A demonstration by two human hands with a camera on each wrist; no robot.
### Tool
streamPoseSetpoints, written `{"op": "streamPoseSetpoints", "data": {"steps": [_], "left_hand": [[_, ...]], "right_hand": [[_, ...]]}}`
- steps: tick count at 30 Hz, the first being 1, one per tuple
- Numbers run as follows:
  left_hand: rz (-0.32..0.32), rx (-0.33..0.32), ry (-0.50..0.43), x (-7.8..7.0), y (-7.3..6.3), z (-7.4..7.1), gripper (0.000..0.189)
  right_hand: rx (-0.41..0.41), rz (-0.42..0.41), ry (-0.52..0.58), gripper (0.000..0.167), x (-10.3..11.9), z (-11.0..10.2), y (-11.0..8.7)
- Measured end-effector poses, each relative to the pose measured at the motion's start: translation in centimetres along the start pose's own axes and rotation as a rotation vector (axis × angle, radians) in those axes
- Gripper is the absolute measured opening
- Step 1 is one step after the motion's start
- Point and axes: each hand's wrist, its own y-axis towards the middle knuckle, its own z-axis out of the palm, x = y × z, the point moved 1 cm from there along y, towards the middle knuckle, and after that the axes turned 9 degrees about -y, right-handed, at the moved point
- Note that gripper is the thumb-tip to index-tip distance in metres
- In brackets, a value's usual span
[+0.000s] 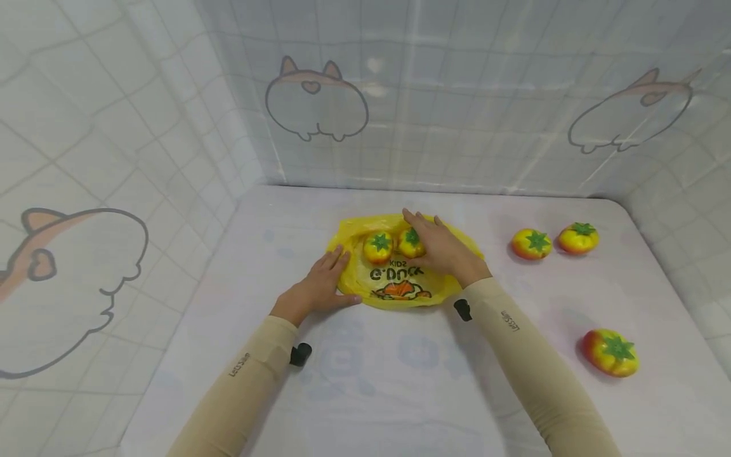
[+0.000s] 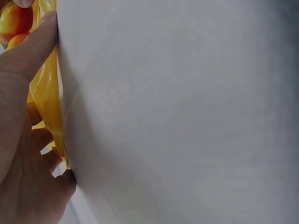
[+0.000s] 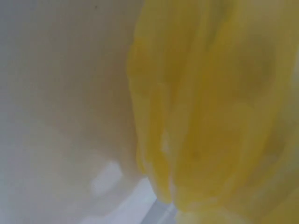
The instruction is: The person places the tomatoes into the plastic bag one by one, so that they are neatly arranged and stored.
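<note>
A yellow plastic bag (image 1: 354, 279) with printed lettering lies flattened on the white table, its rim spread out. Two red-and-yellow toy fruits with green star-shaped leaf caps are on it: the left toy fruit (image 1: 377, 249) stands free. My right hand (image 1: 444, 249) holds the other toy fruit (image 1: 408, 244) between fingers and thumb, partly covering it. Along the bag's left edge rests my left hand (image 1: 322, 282), thumb spread from the fingers. The left wrist view shows that thumb (image 2: 39, 39) against the yellow plastic (image 2: 49, 93). Yellow folds (image 3: 210, 116) fill much of the right wrist view, blurred.
Two more toy fruits, one (image 1: 531, 244) beside another (image 1: 579, 238), sit at the back right of the table. A third toy fruit (image 1: 610, 353) lies nearer on the right. Grid-patterned curtains (image 1: 457, 95) with animal drawings surround the table's back and sides.
</note>
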Motion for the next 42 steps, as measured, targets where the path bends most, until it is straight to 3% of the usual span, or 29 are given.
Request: {"op": "streamPoseSetpoints", "data": {"steps": [23, 42], "left_hand": [[0.022, -0.003, 0.022, 0.1, 0.0, 0.2, 0.11], [0.013, -0.01, 0.034, -0.3, -0.1, 0.2, 0.111]], "right_hand": [[0.049, 0.002, -0.05, 0.111, 0.2, 1.6, 0.8], [-0.017, -0.074, -0.03, 0.108, 0.2, 1.2, 0.1]]}}
